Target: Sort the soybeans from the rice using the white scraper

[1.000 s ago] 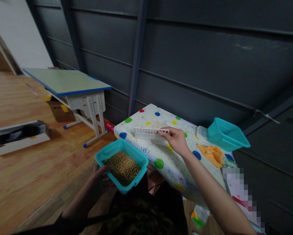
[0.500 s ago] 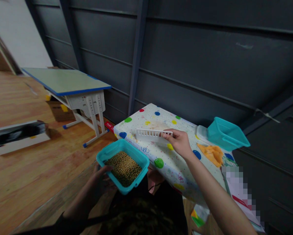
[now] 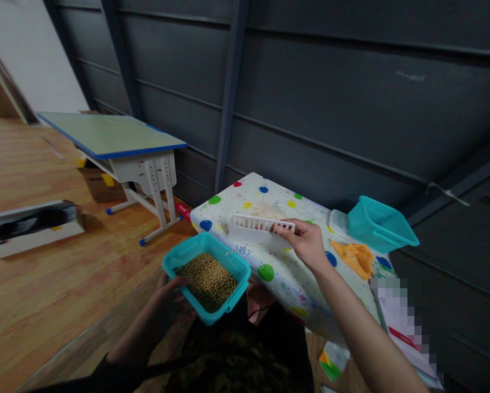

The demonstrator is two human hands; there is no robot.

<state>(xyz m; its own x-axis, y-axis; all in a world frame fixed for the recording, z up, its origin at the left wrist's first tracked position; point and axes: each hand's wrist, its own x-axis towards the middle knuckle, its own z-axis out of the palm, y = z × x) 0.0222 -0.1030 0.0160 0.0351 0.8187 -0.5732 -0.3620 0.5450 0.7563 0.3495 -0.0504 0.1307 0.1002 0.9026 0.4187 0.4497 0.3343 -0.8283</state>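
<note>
My left hand (image 3: 171,297) grips the left side of a teal plastic container (image 3: 238,262), its thumb over the rim. A pile of tan soybeans (image 3: 212,278) lies inside. The container is held level with the near left edge of a table with a spotted tablecloth (image 3: 279,281). My right hand (image 3: 308,243) pinches the right end of a white plastic scraper (image 3: 247,233) with a row of slots along its top. This scraper stands on edge on the cloth, just beyond the container. A pale dusty patch (image 3: 267,210) shows behind it.
An orange cloth (image 3: 355,257), a clear lid (image 3: 338,222) and another teal container (image 3: 382,221) are at the table's right end. A dark panelled wall (image 3: 310,109) stands behind. To the left are a desk (image 3: 113,134) and an open white box (image 3: 31,229) on the floor.
My right hand and the scraper have shifted slightly right and toward me. A few beans now show near the container's far rim. My left hand and the container have hardly moved.
</note>
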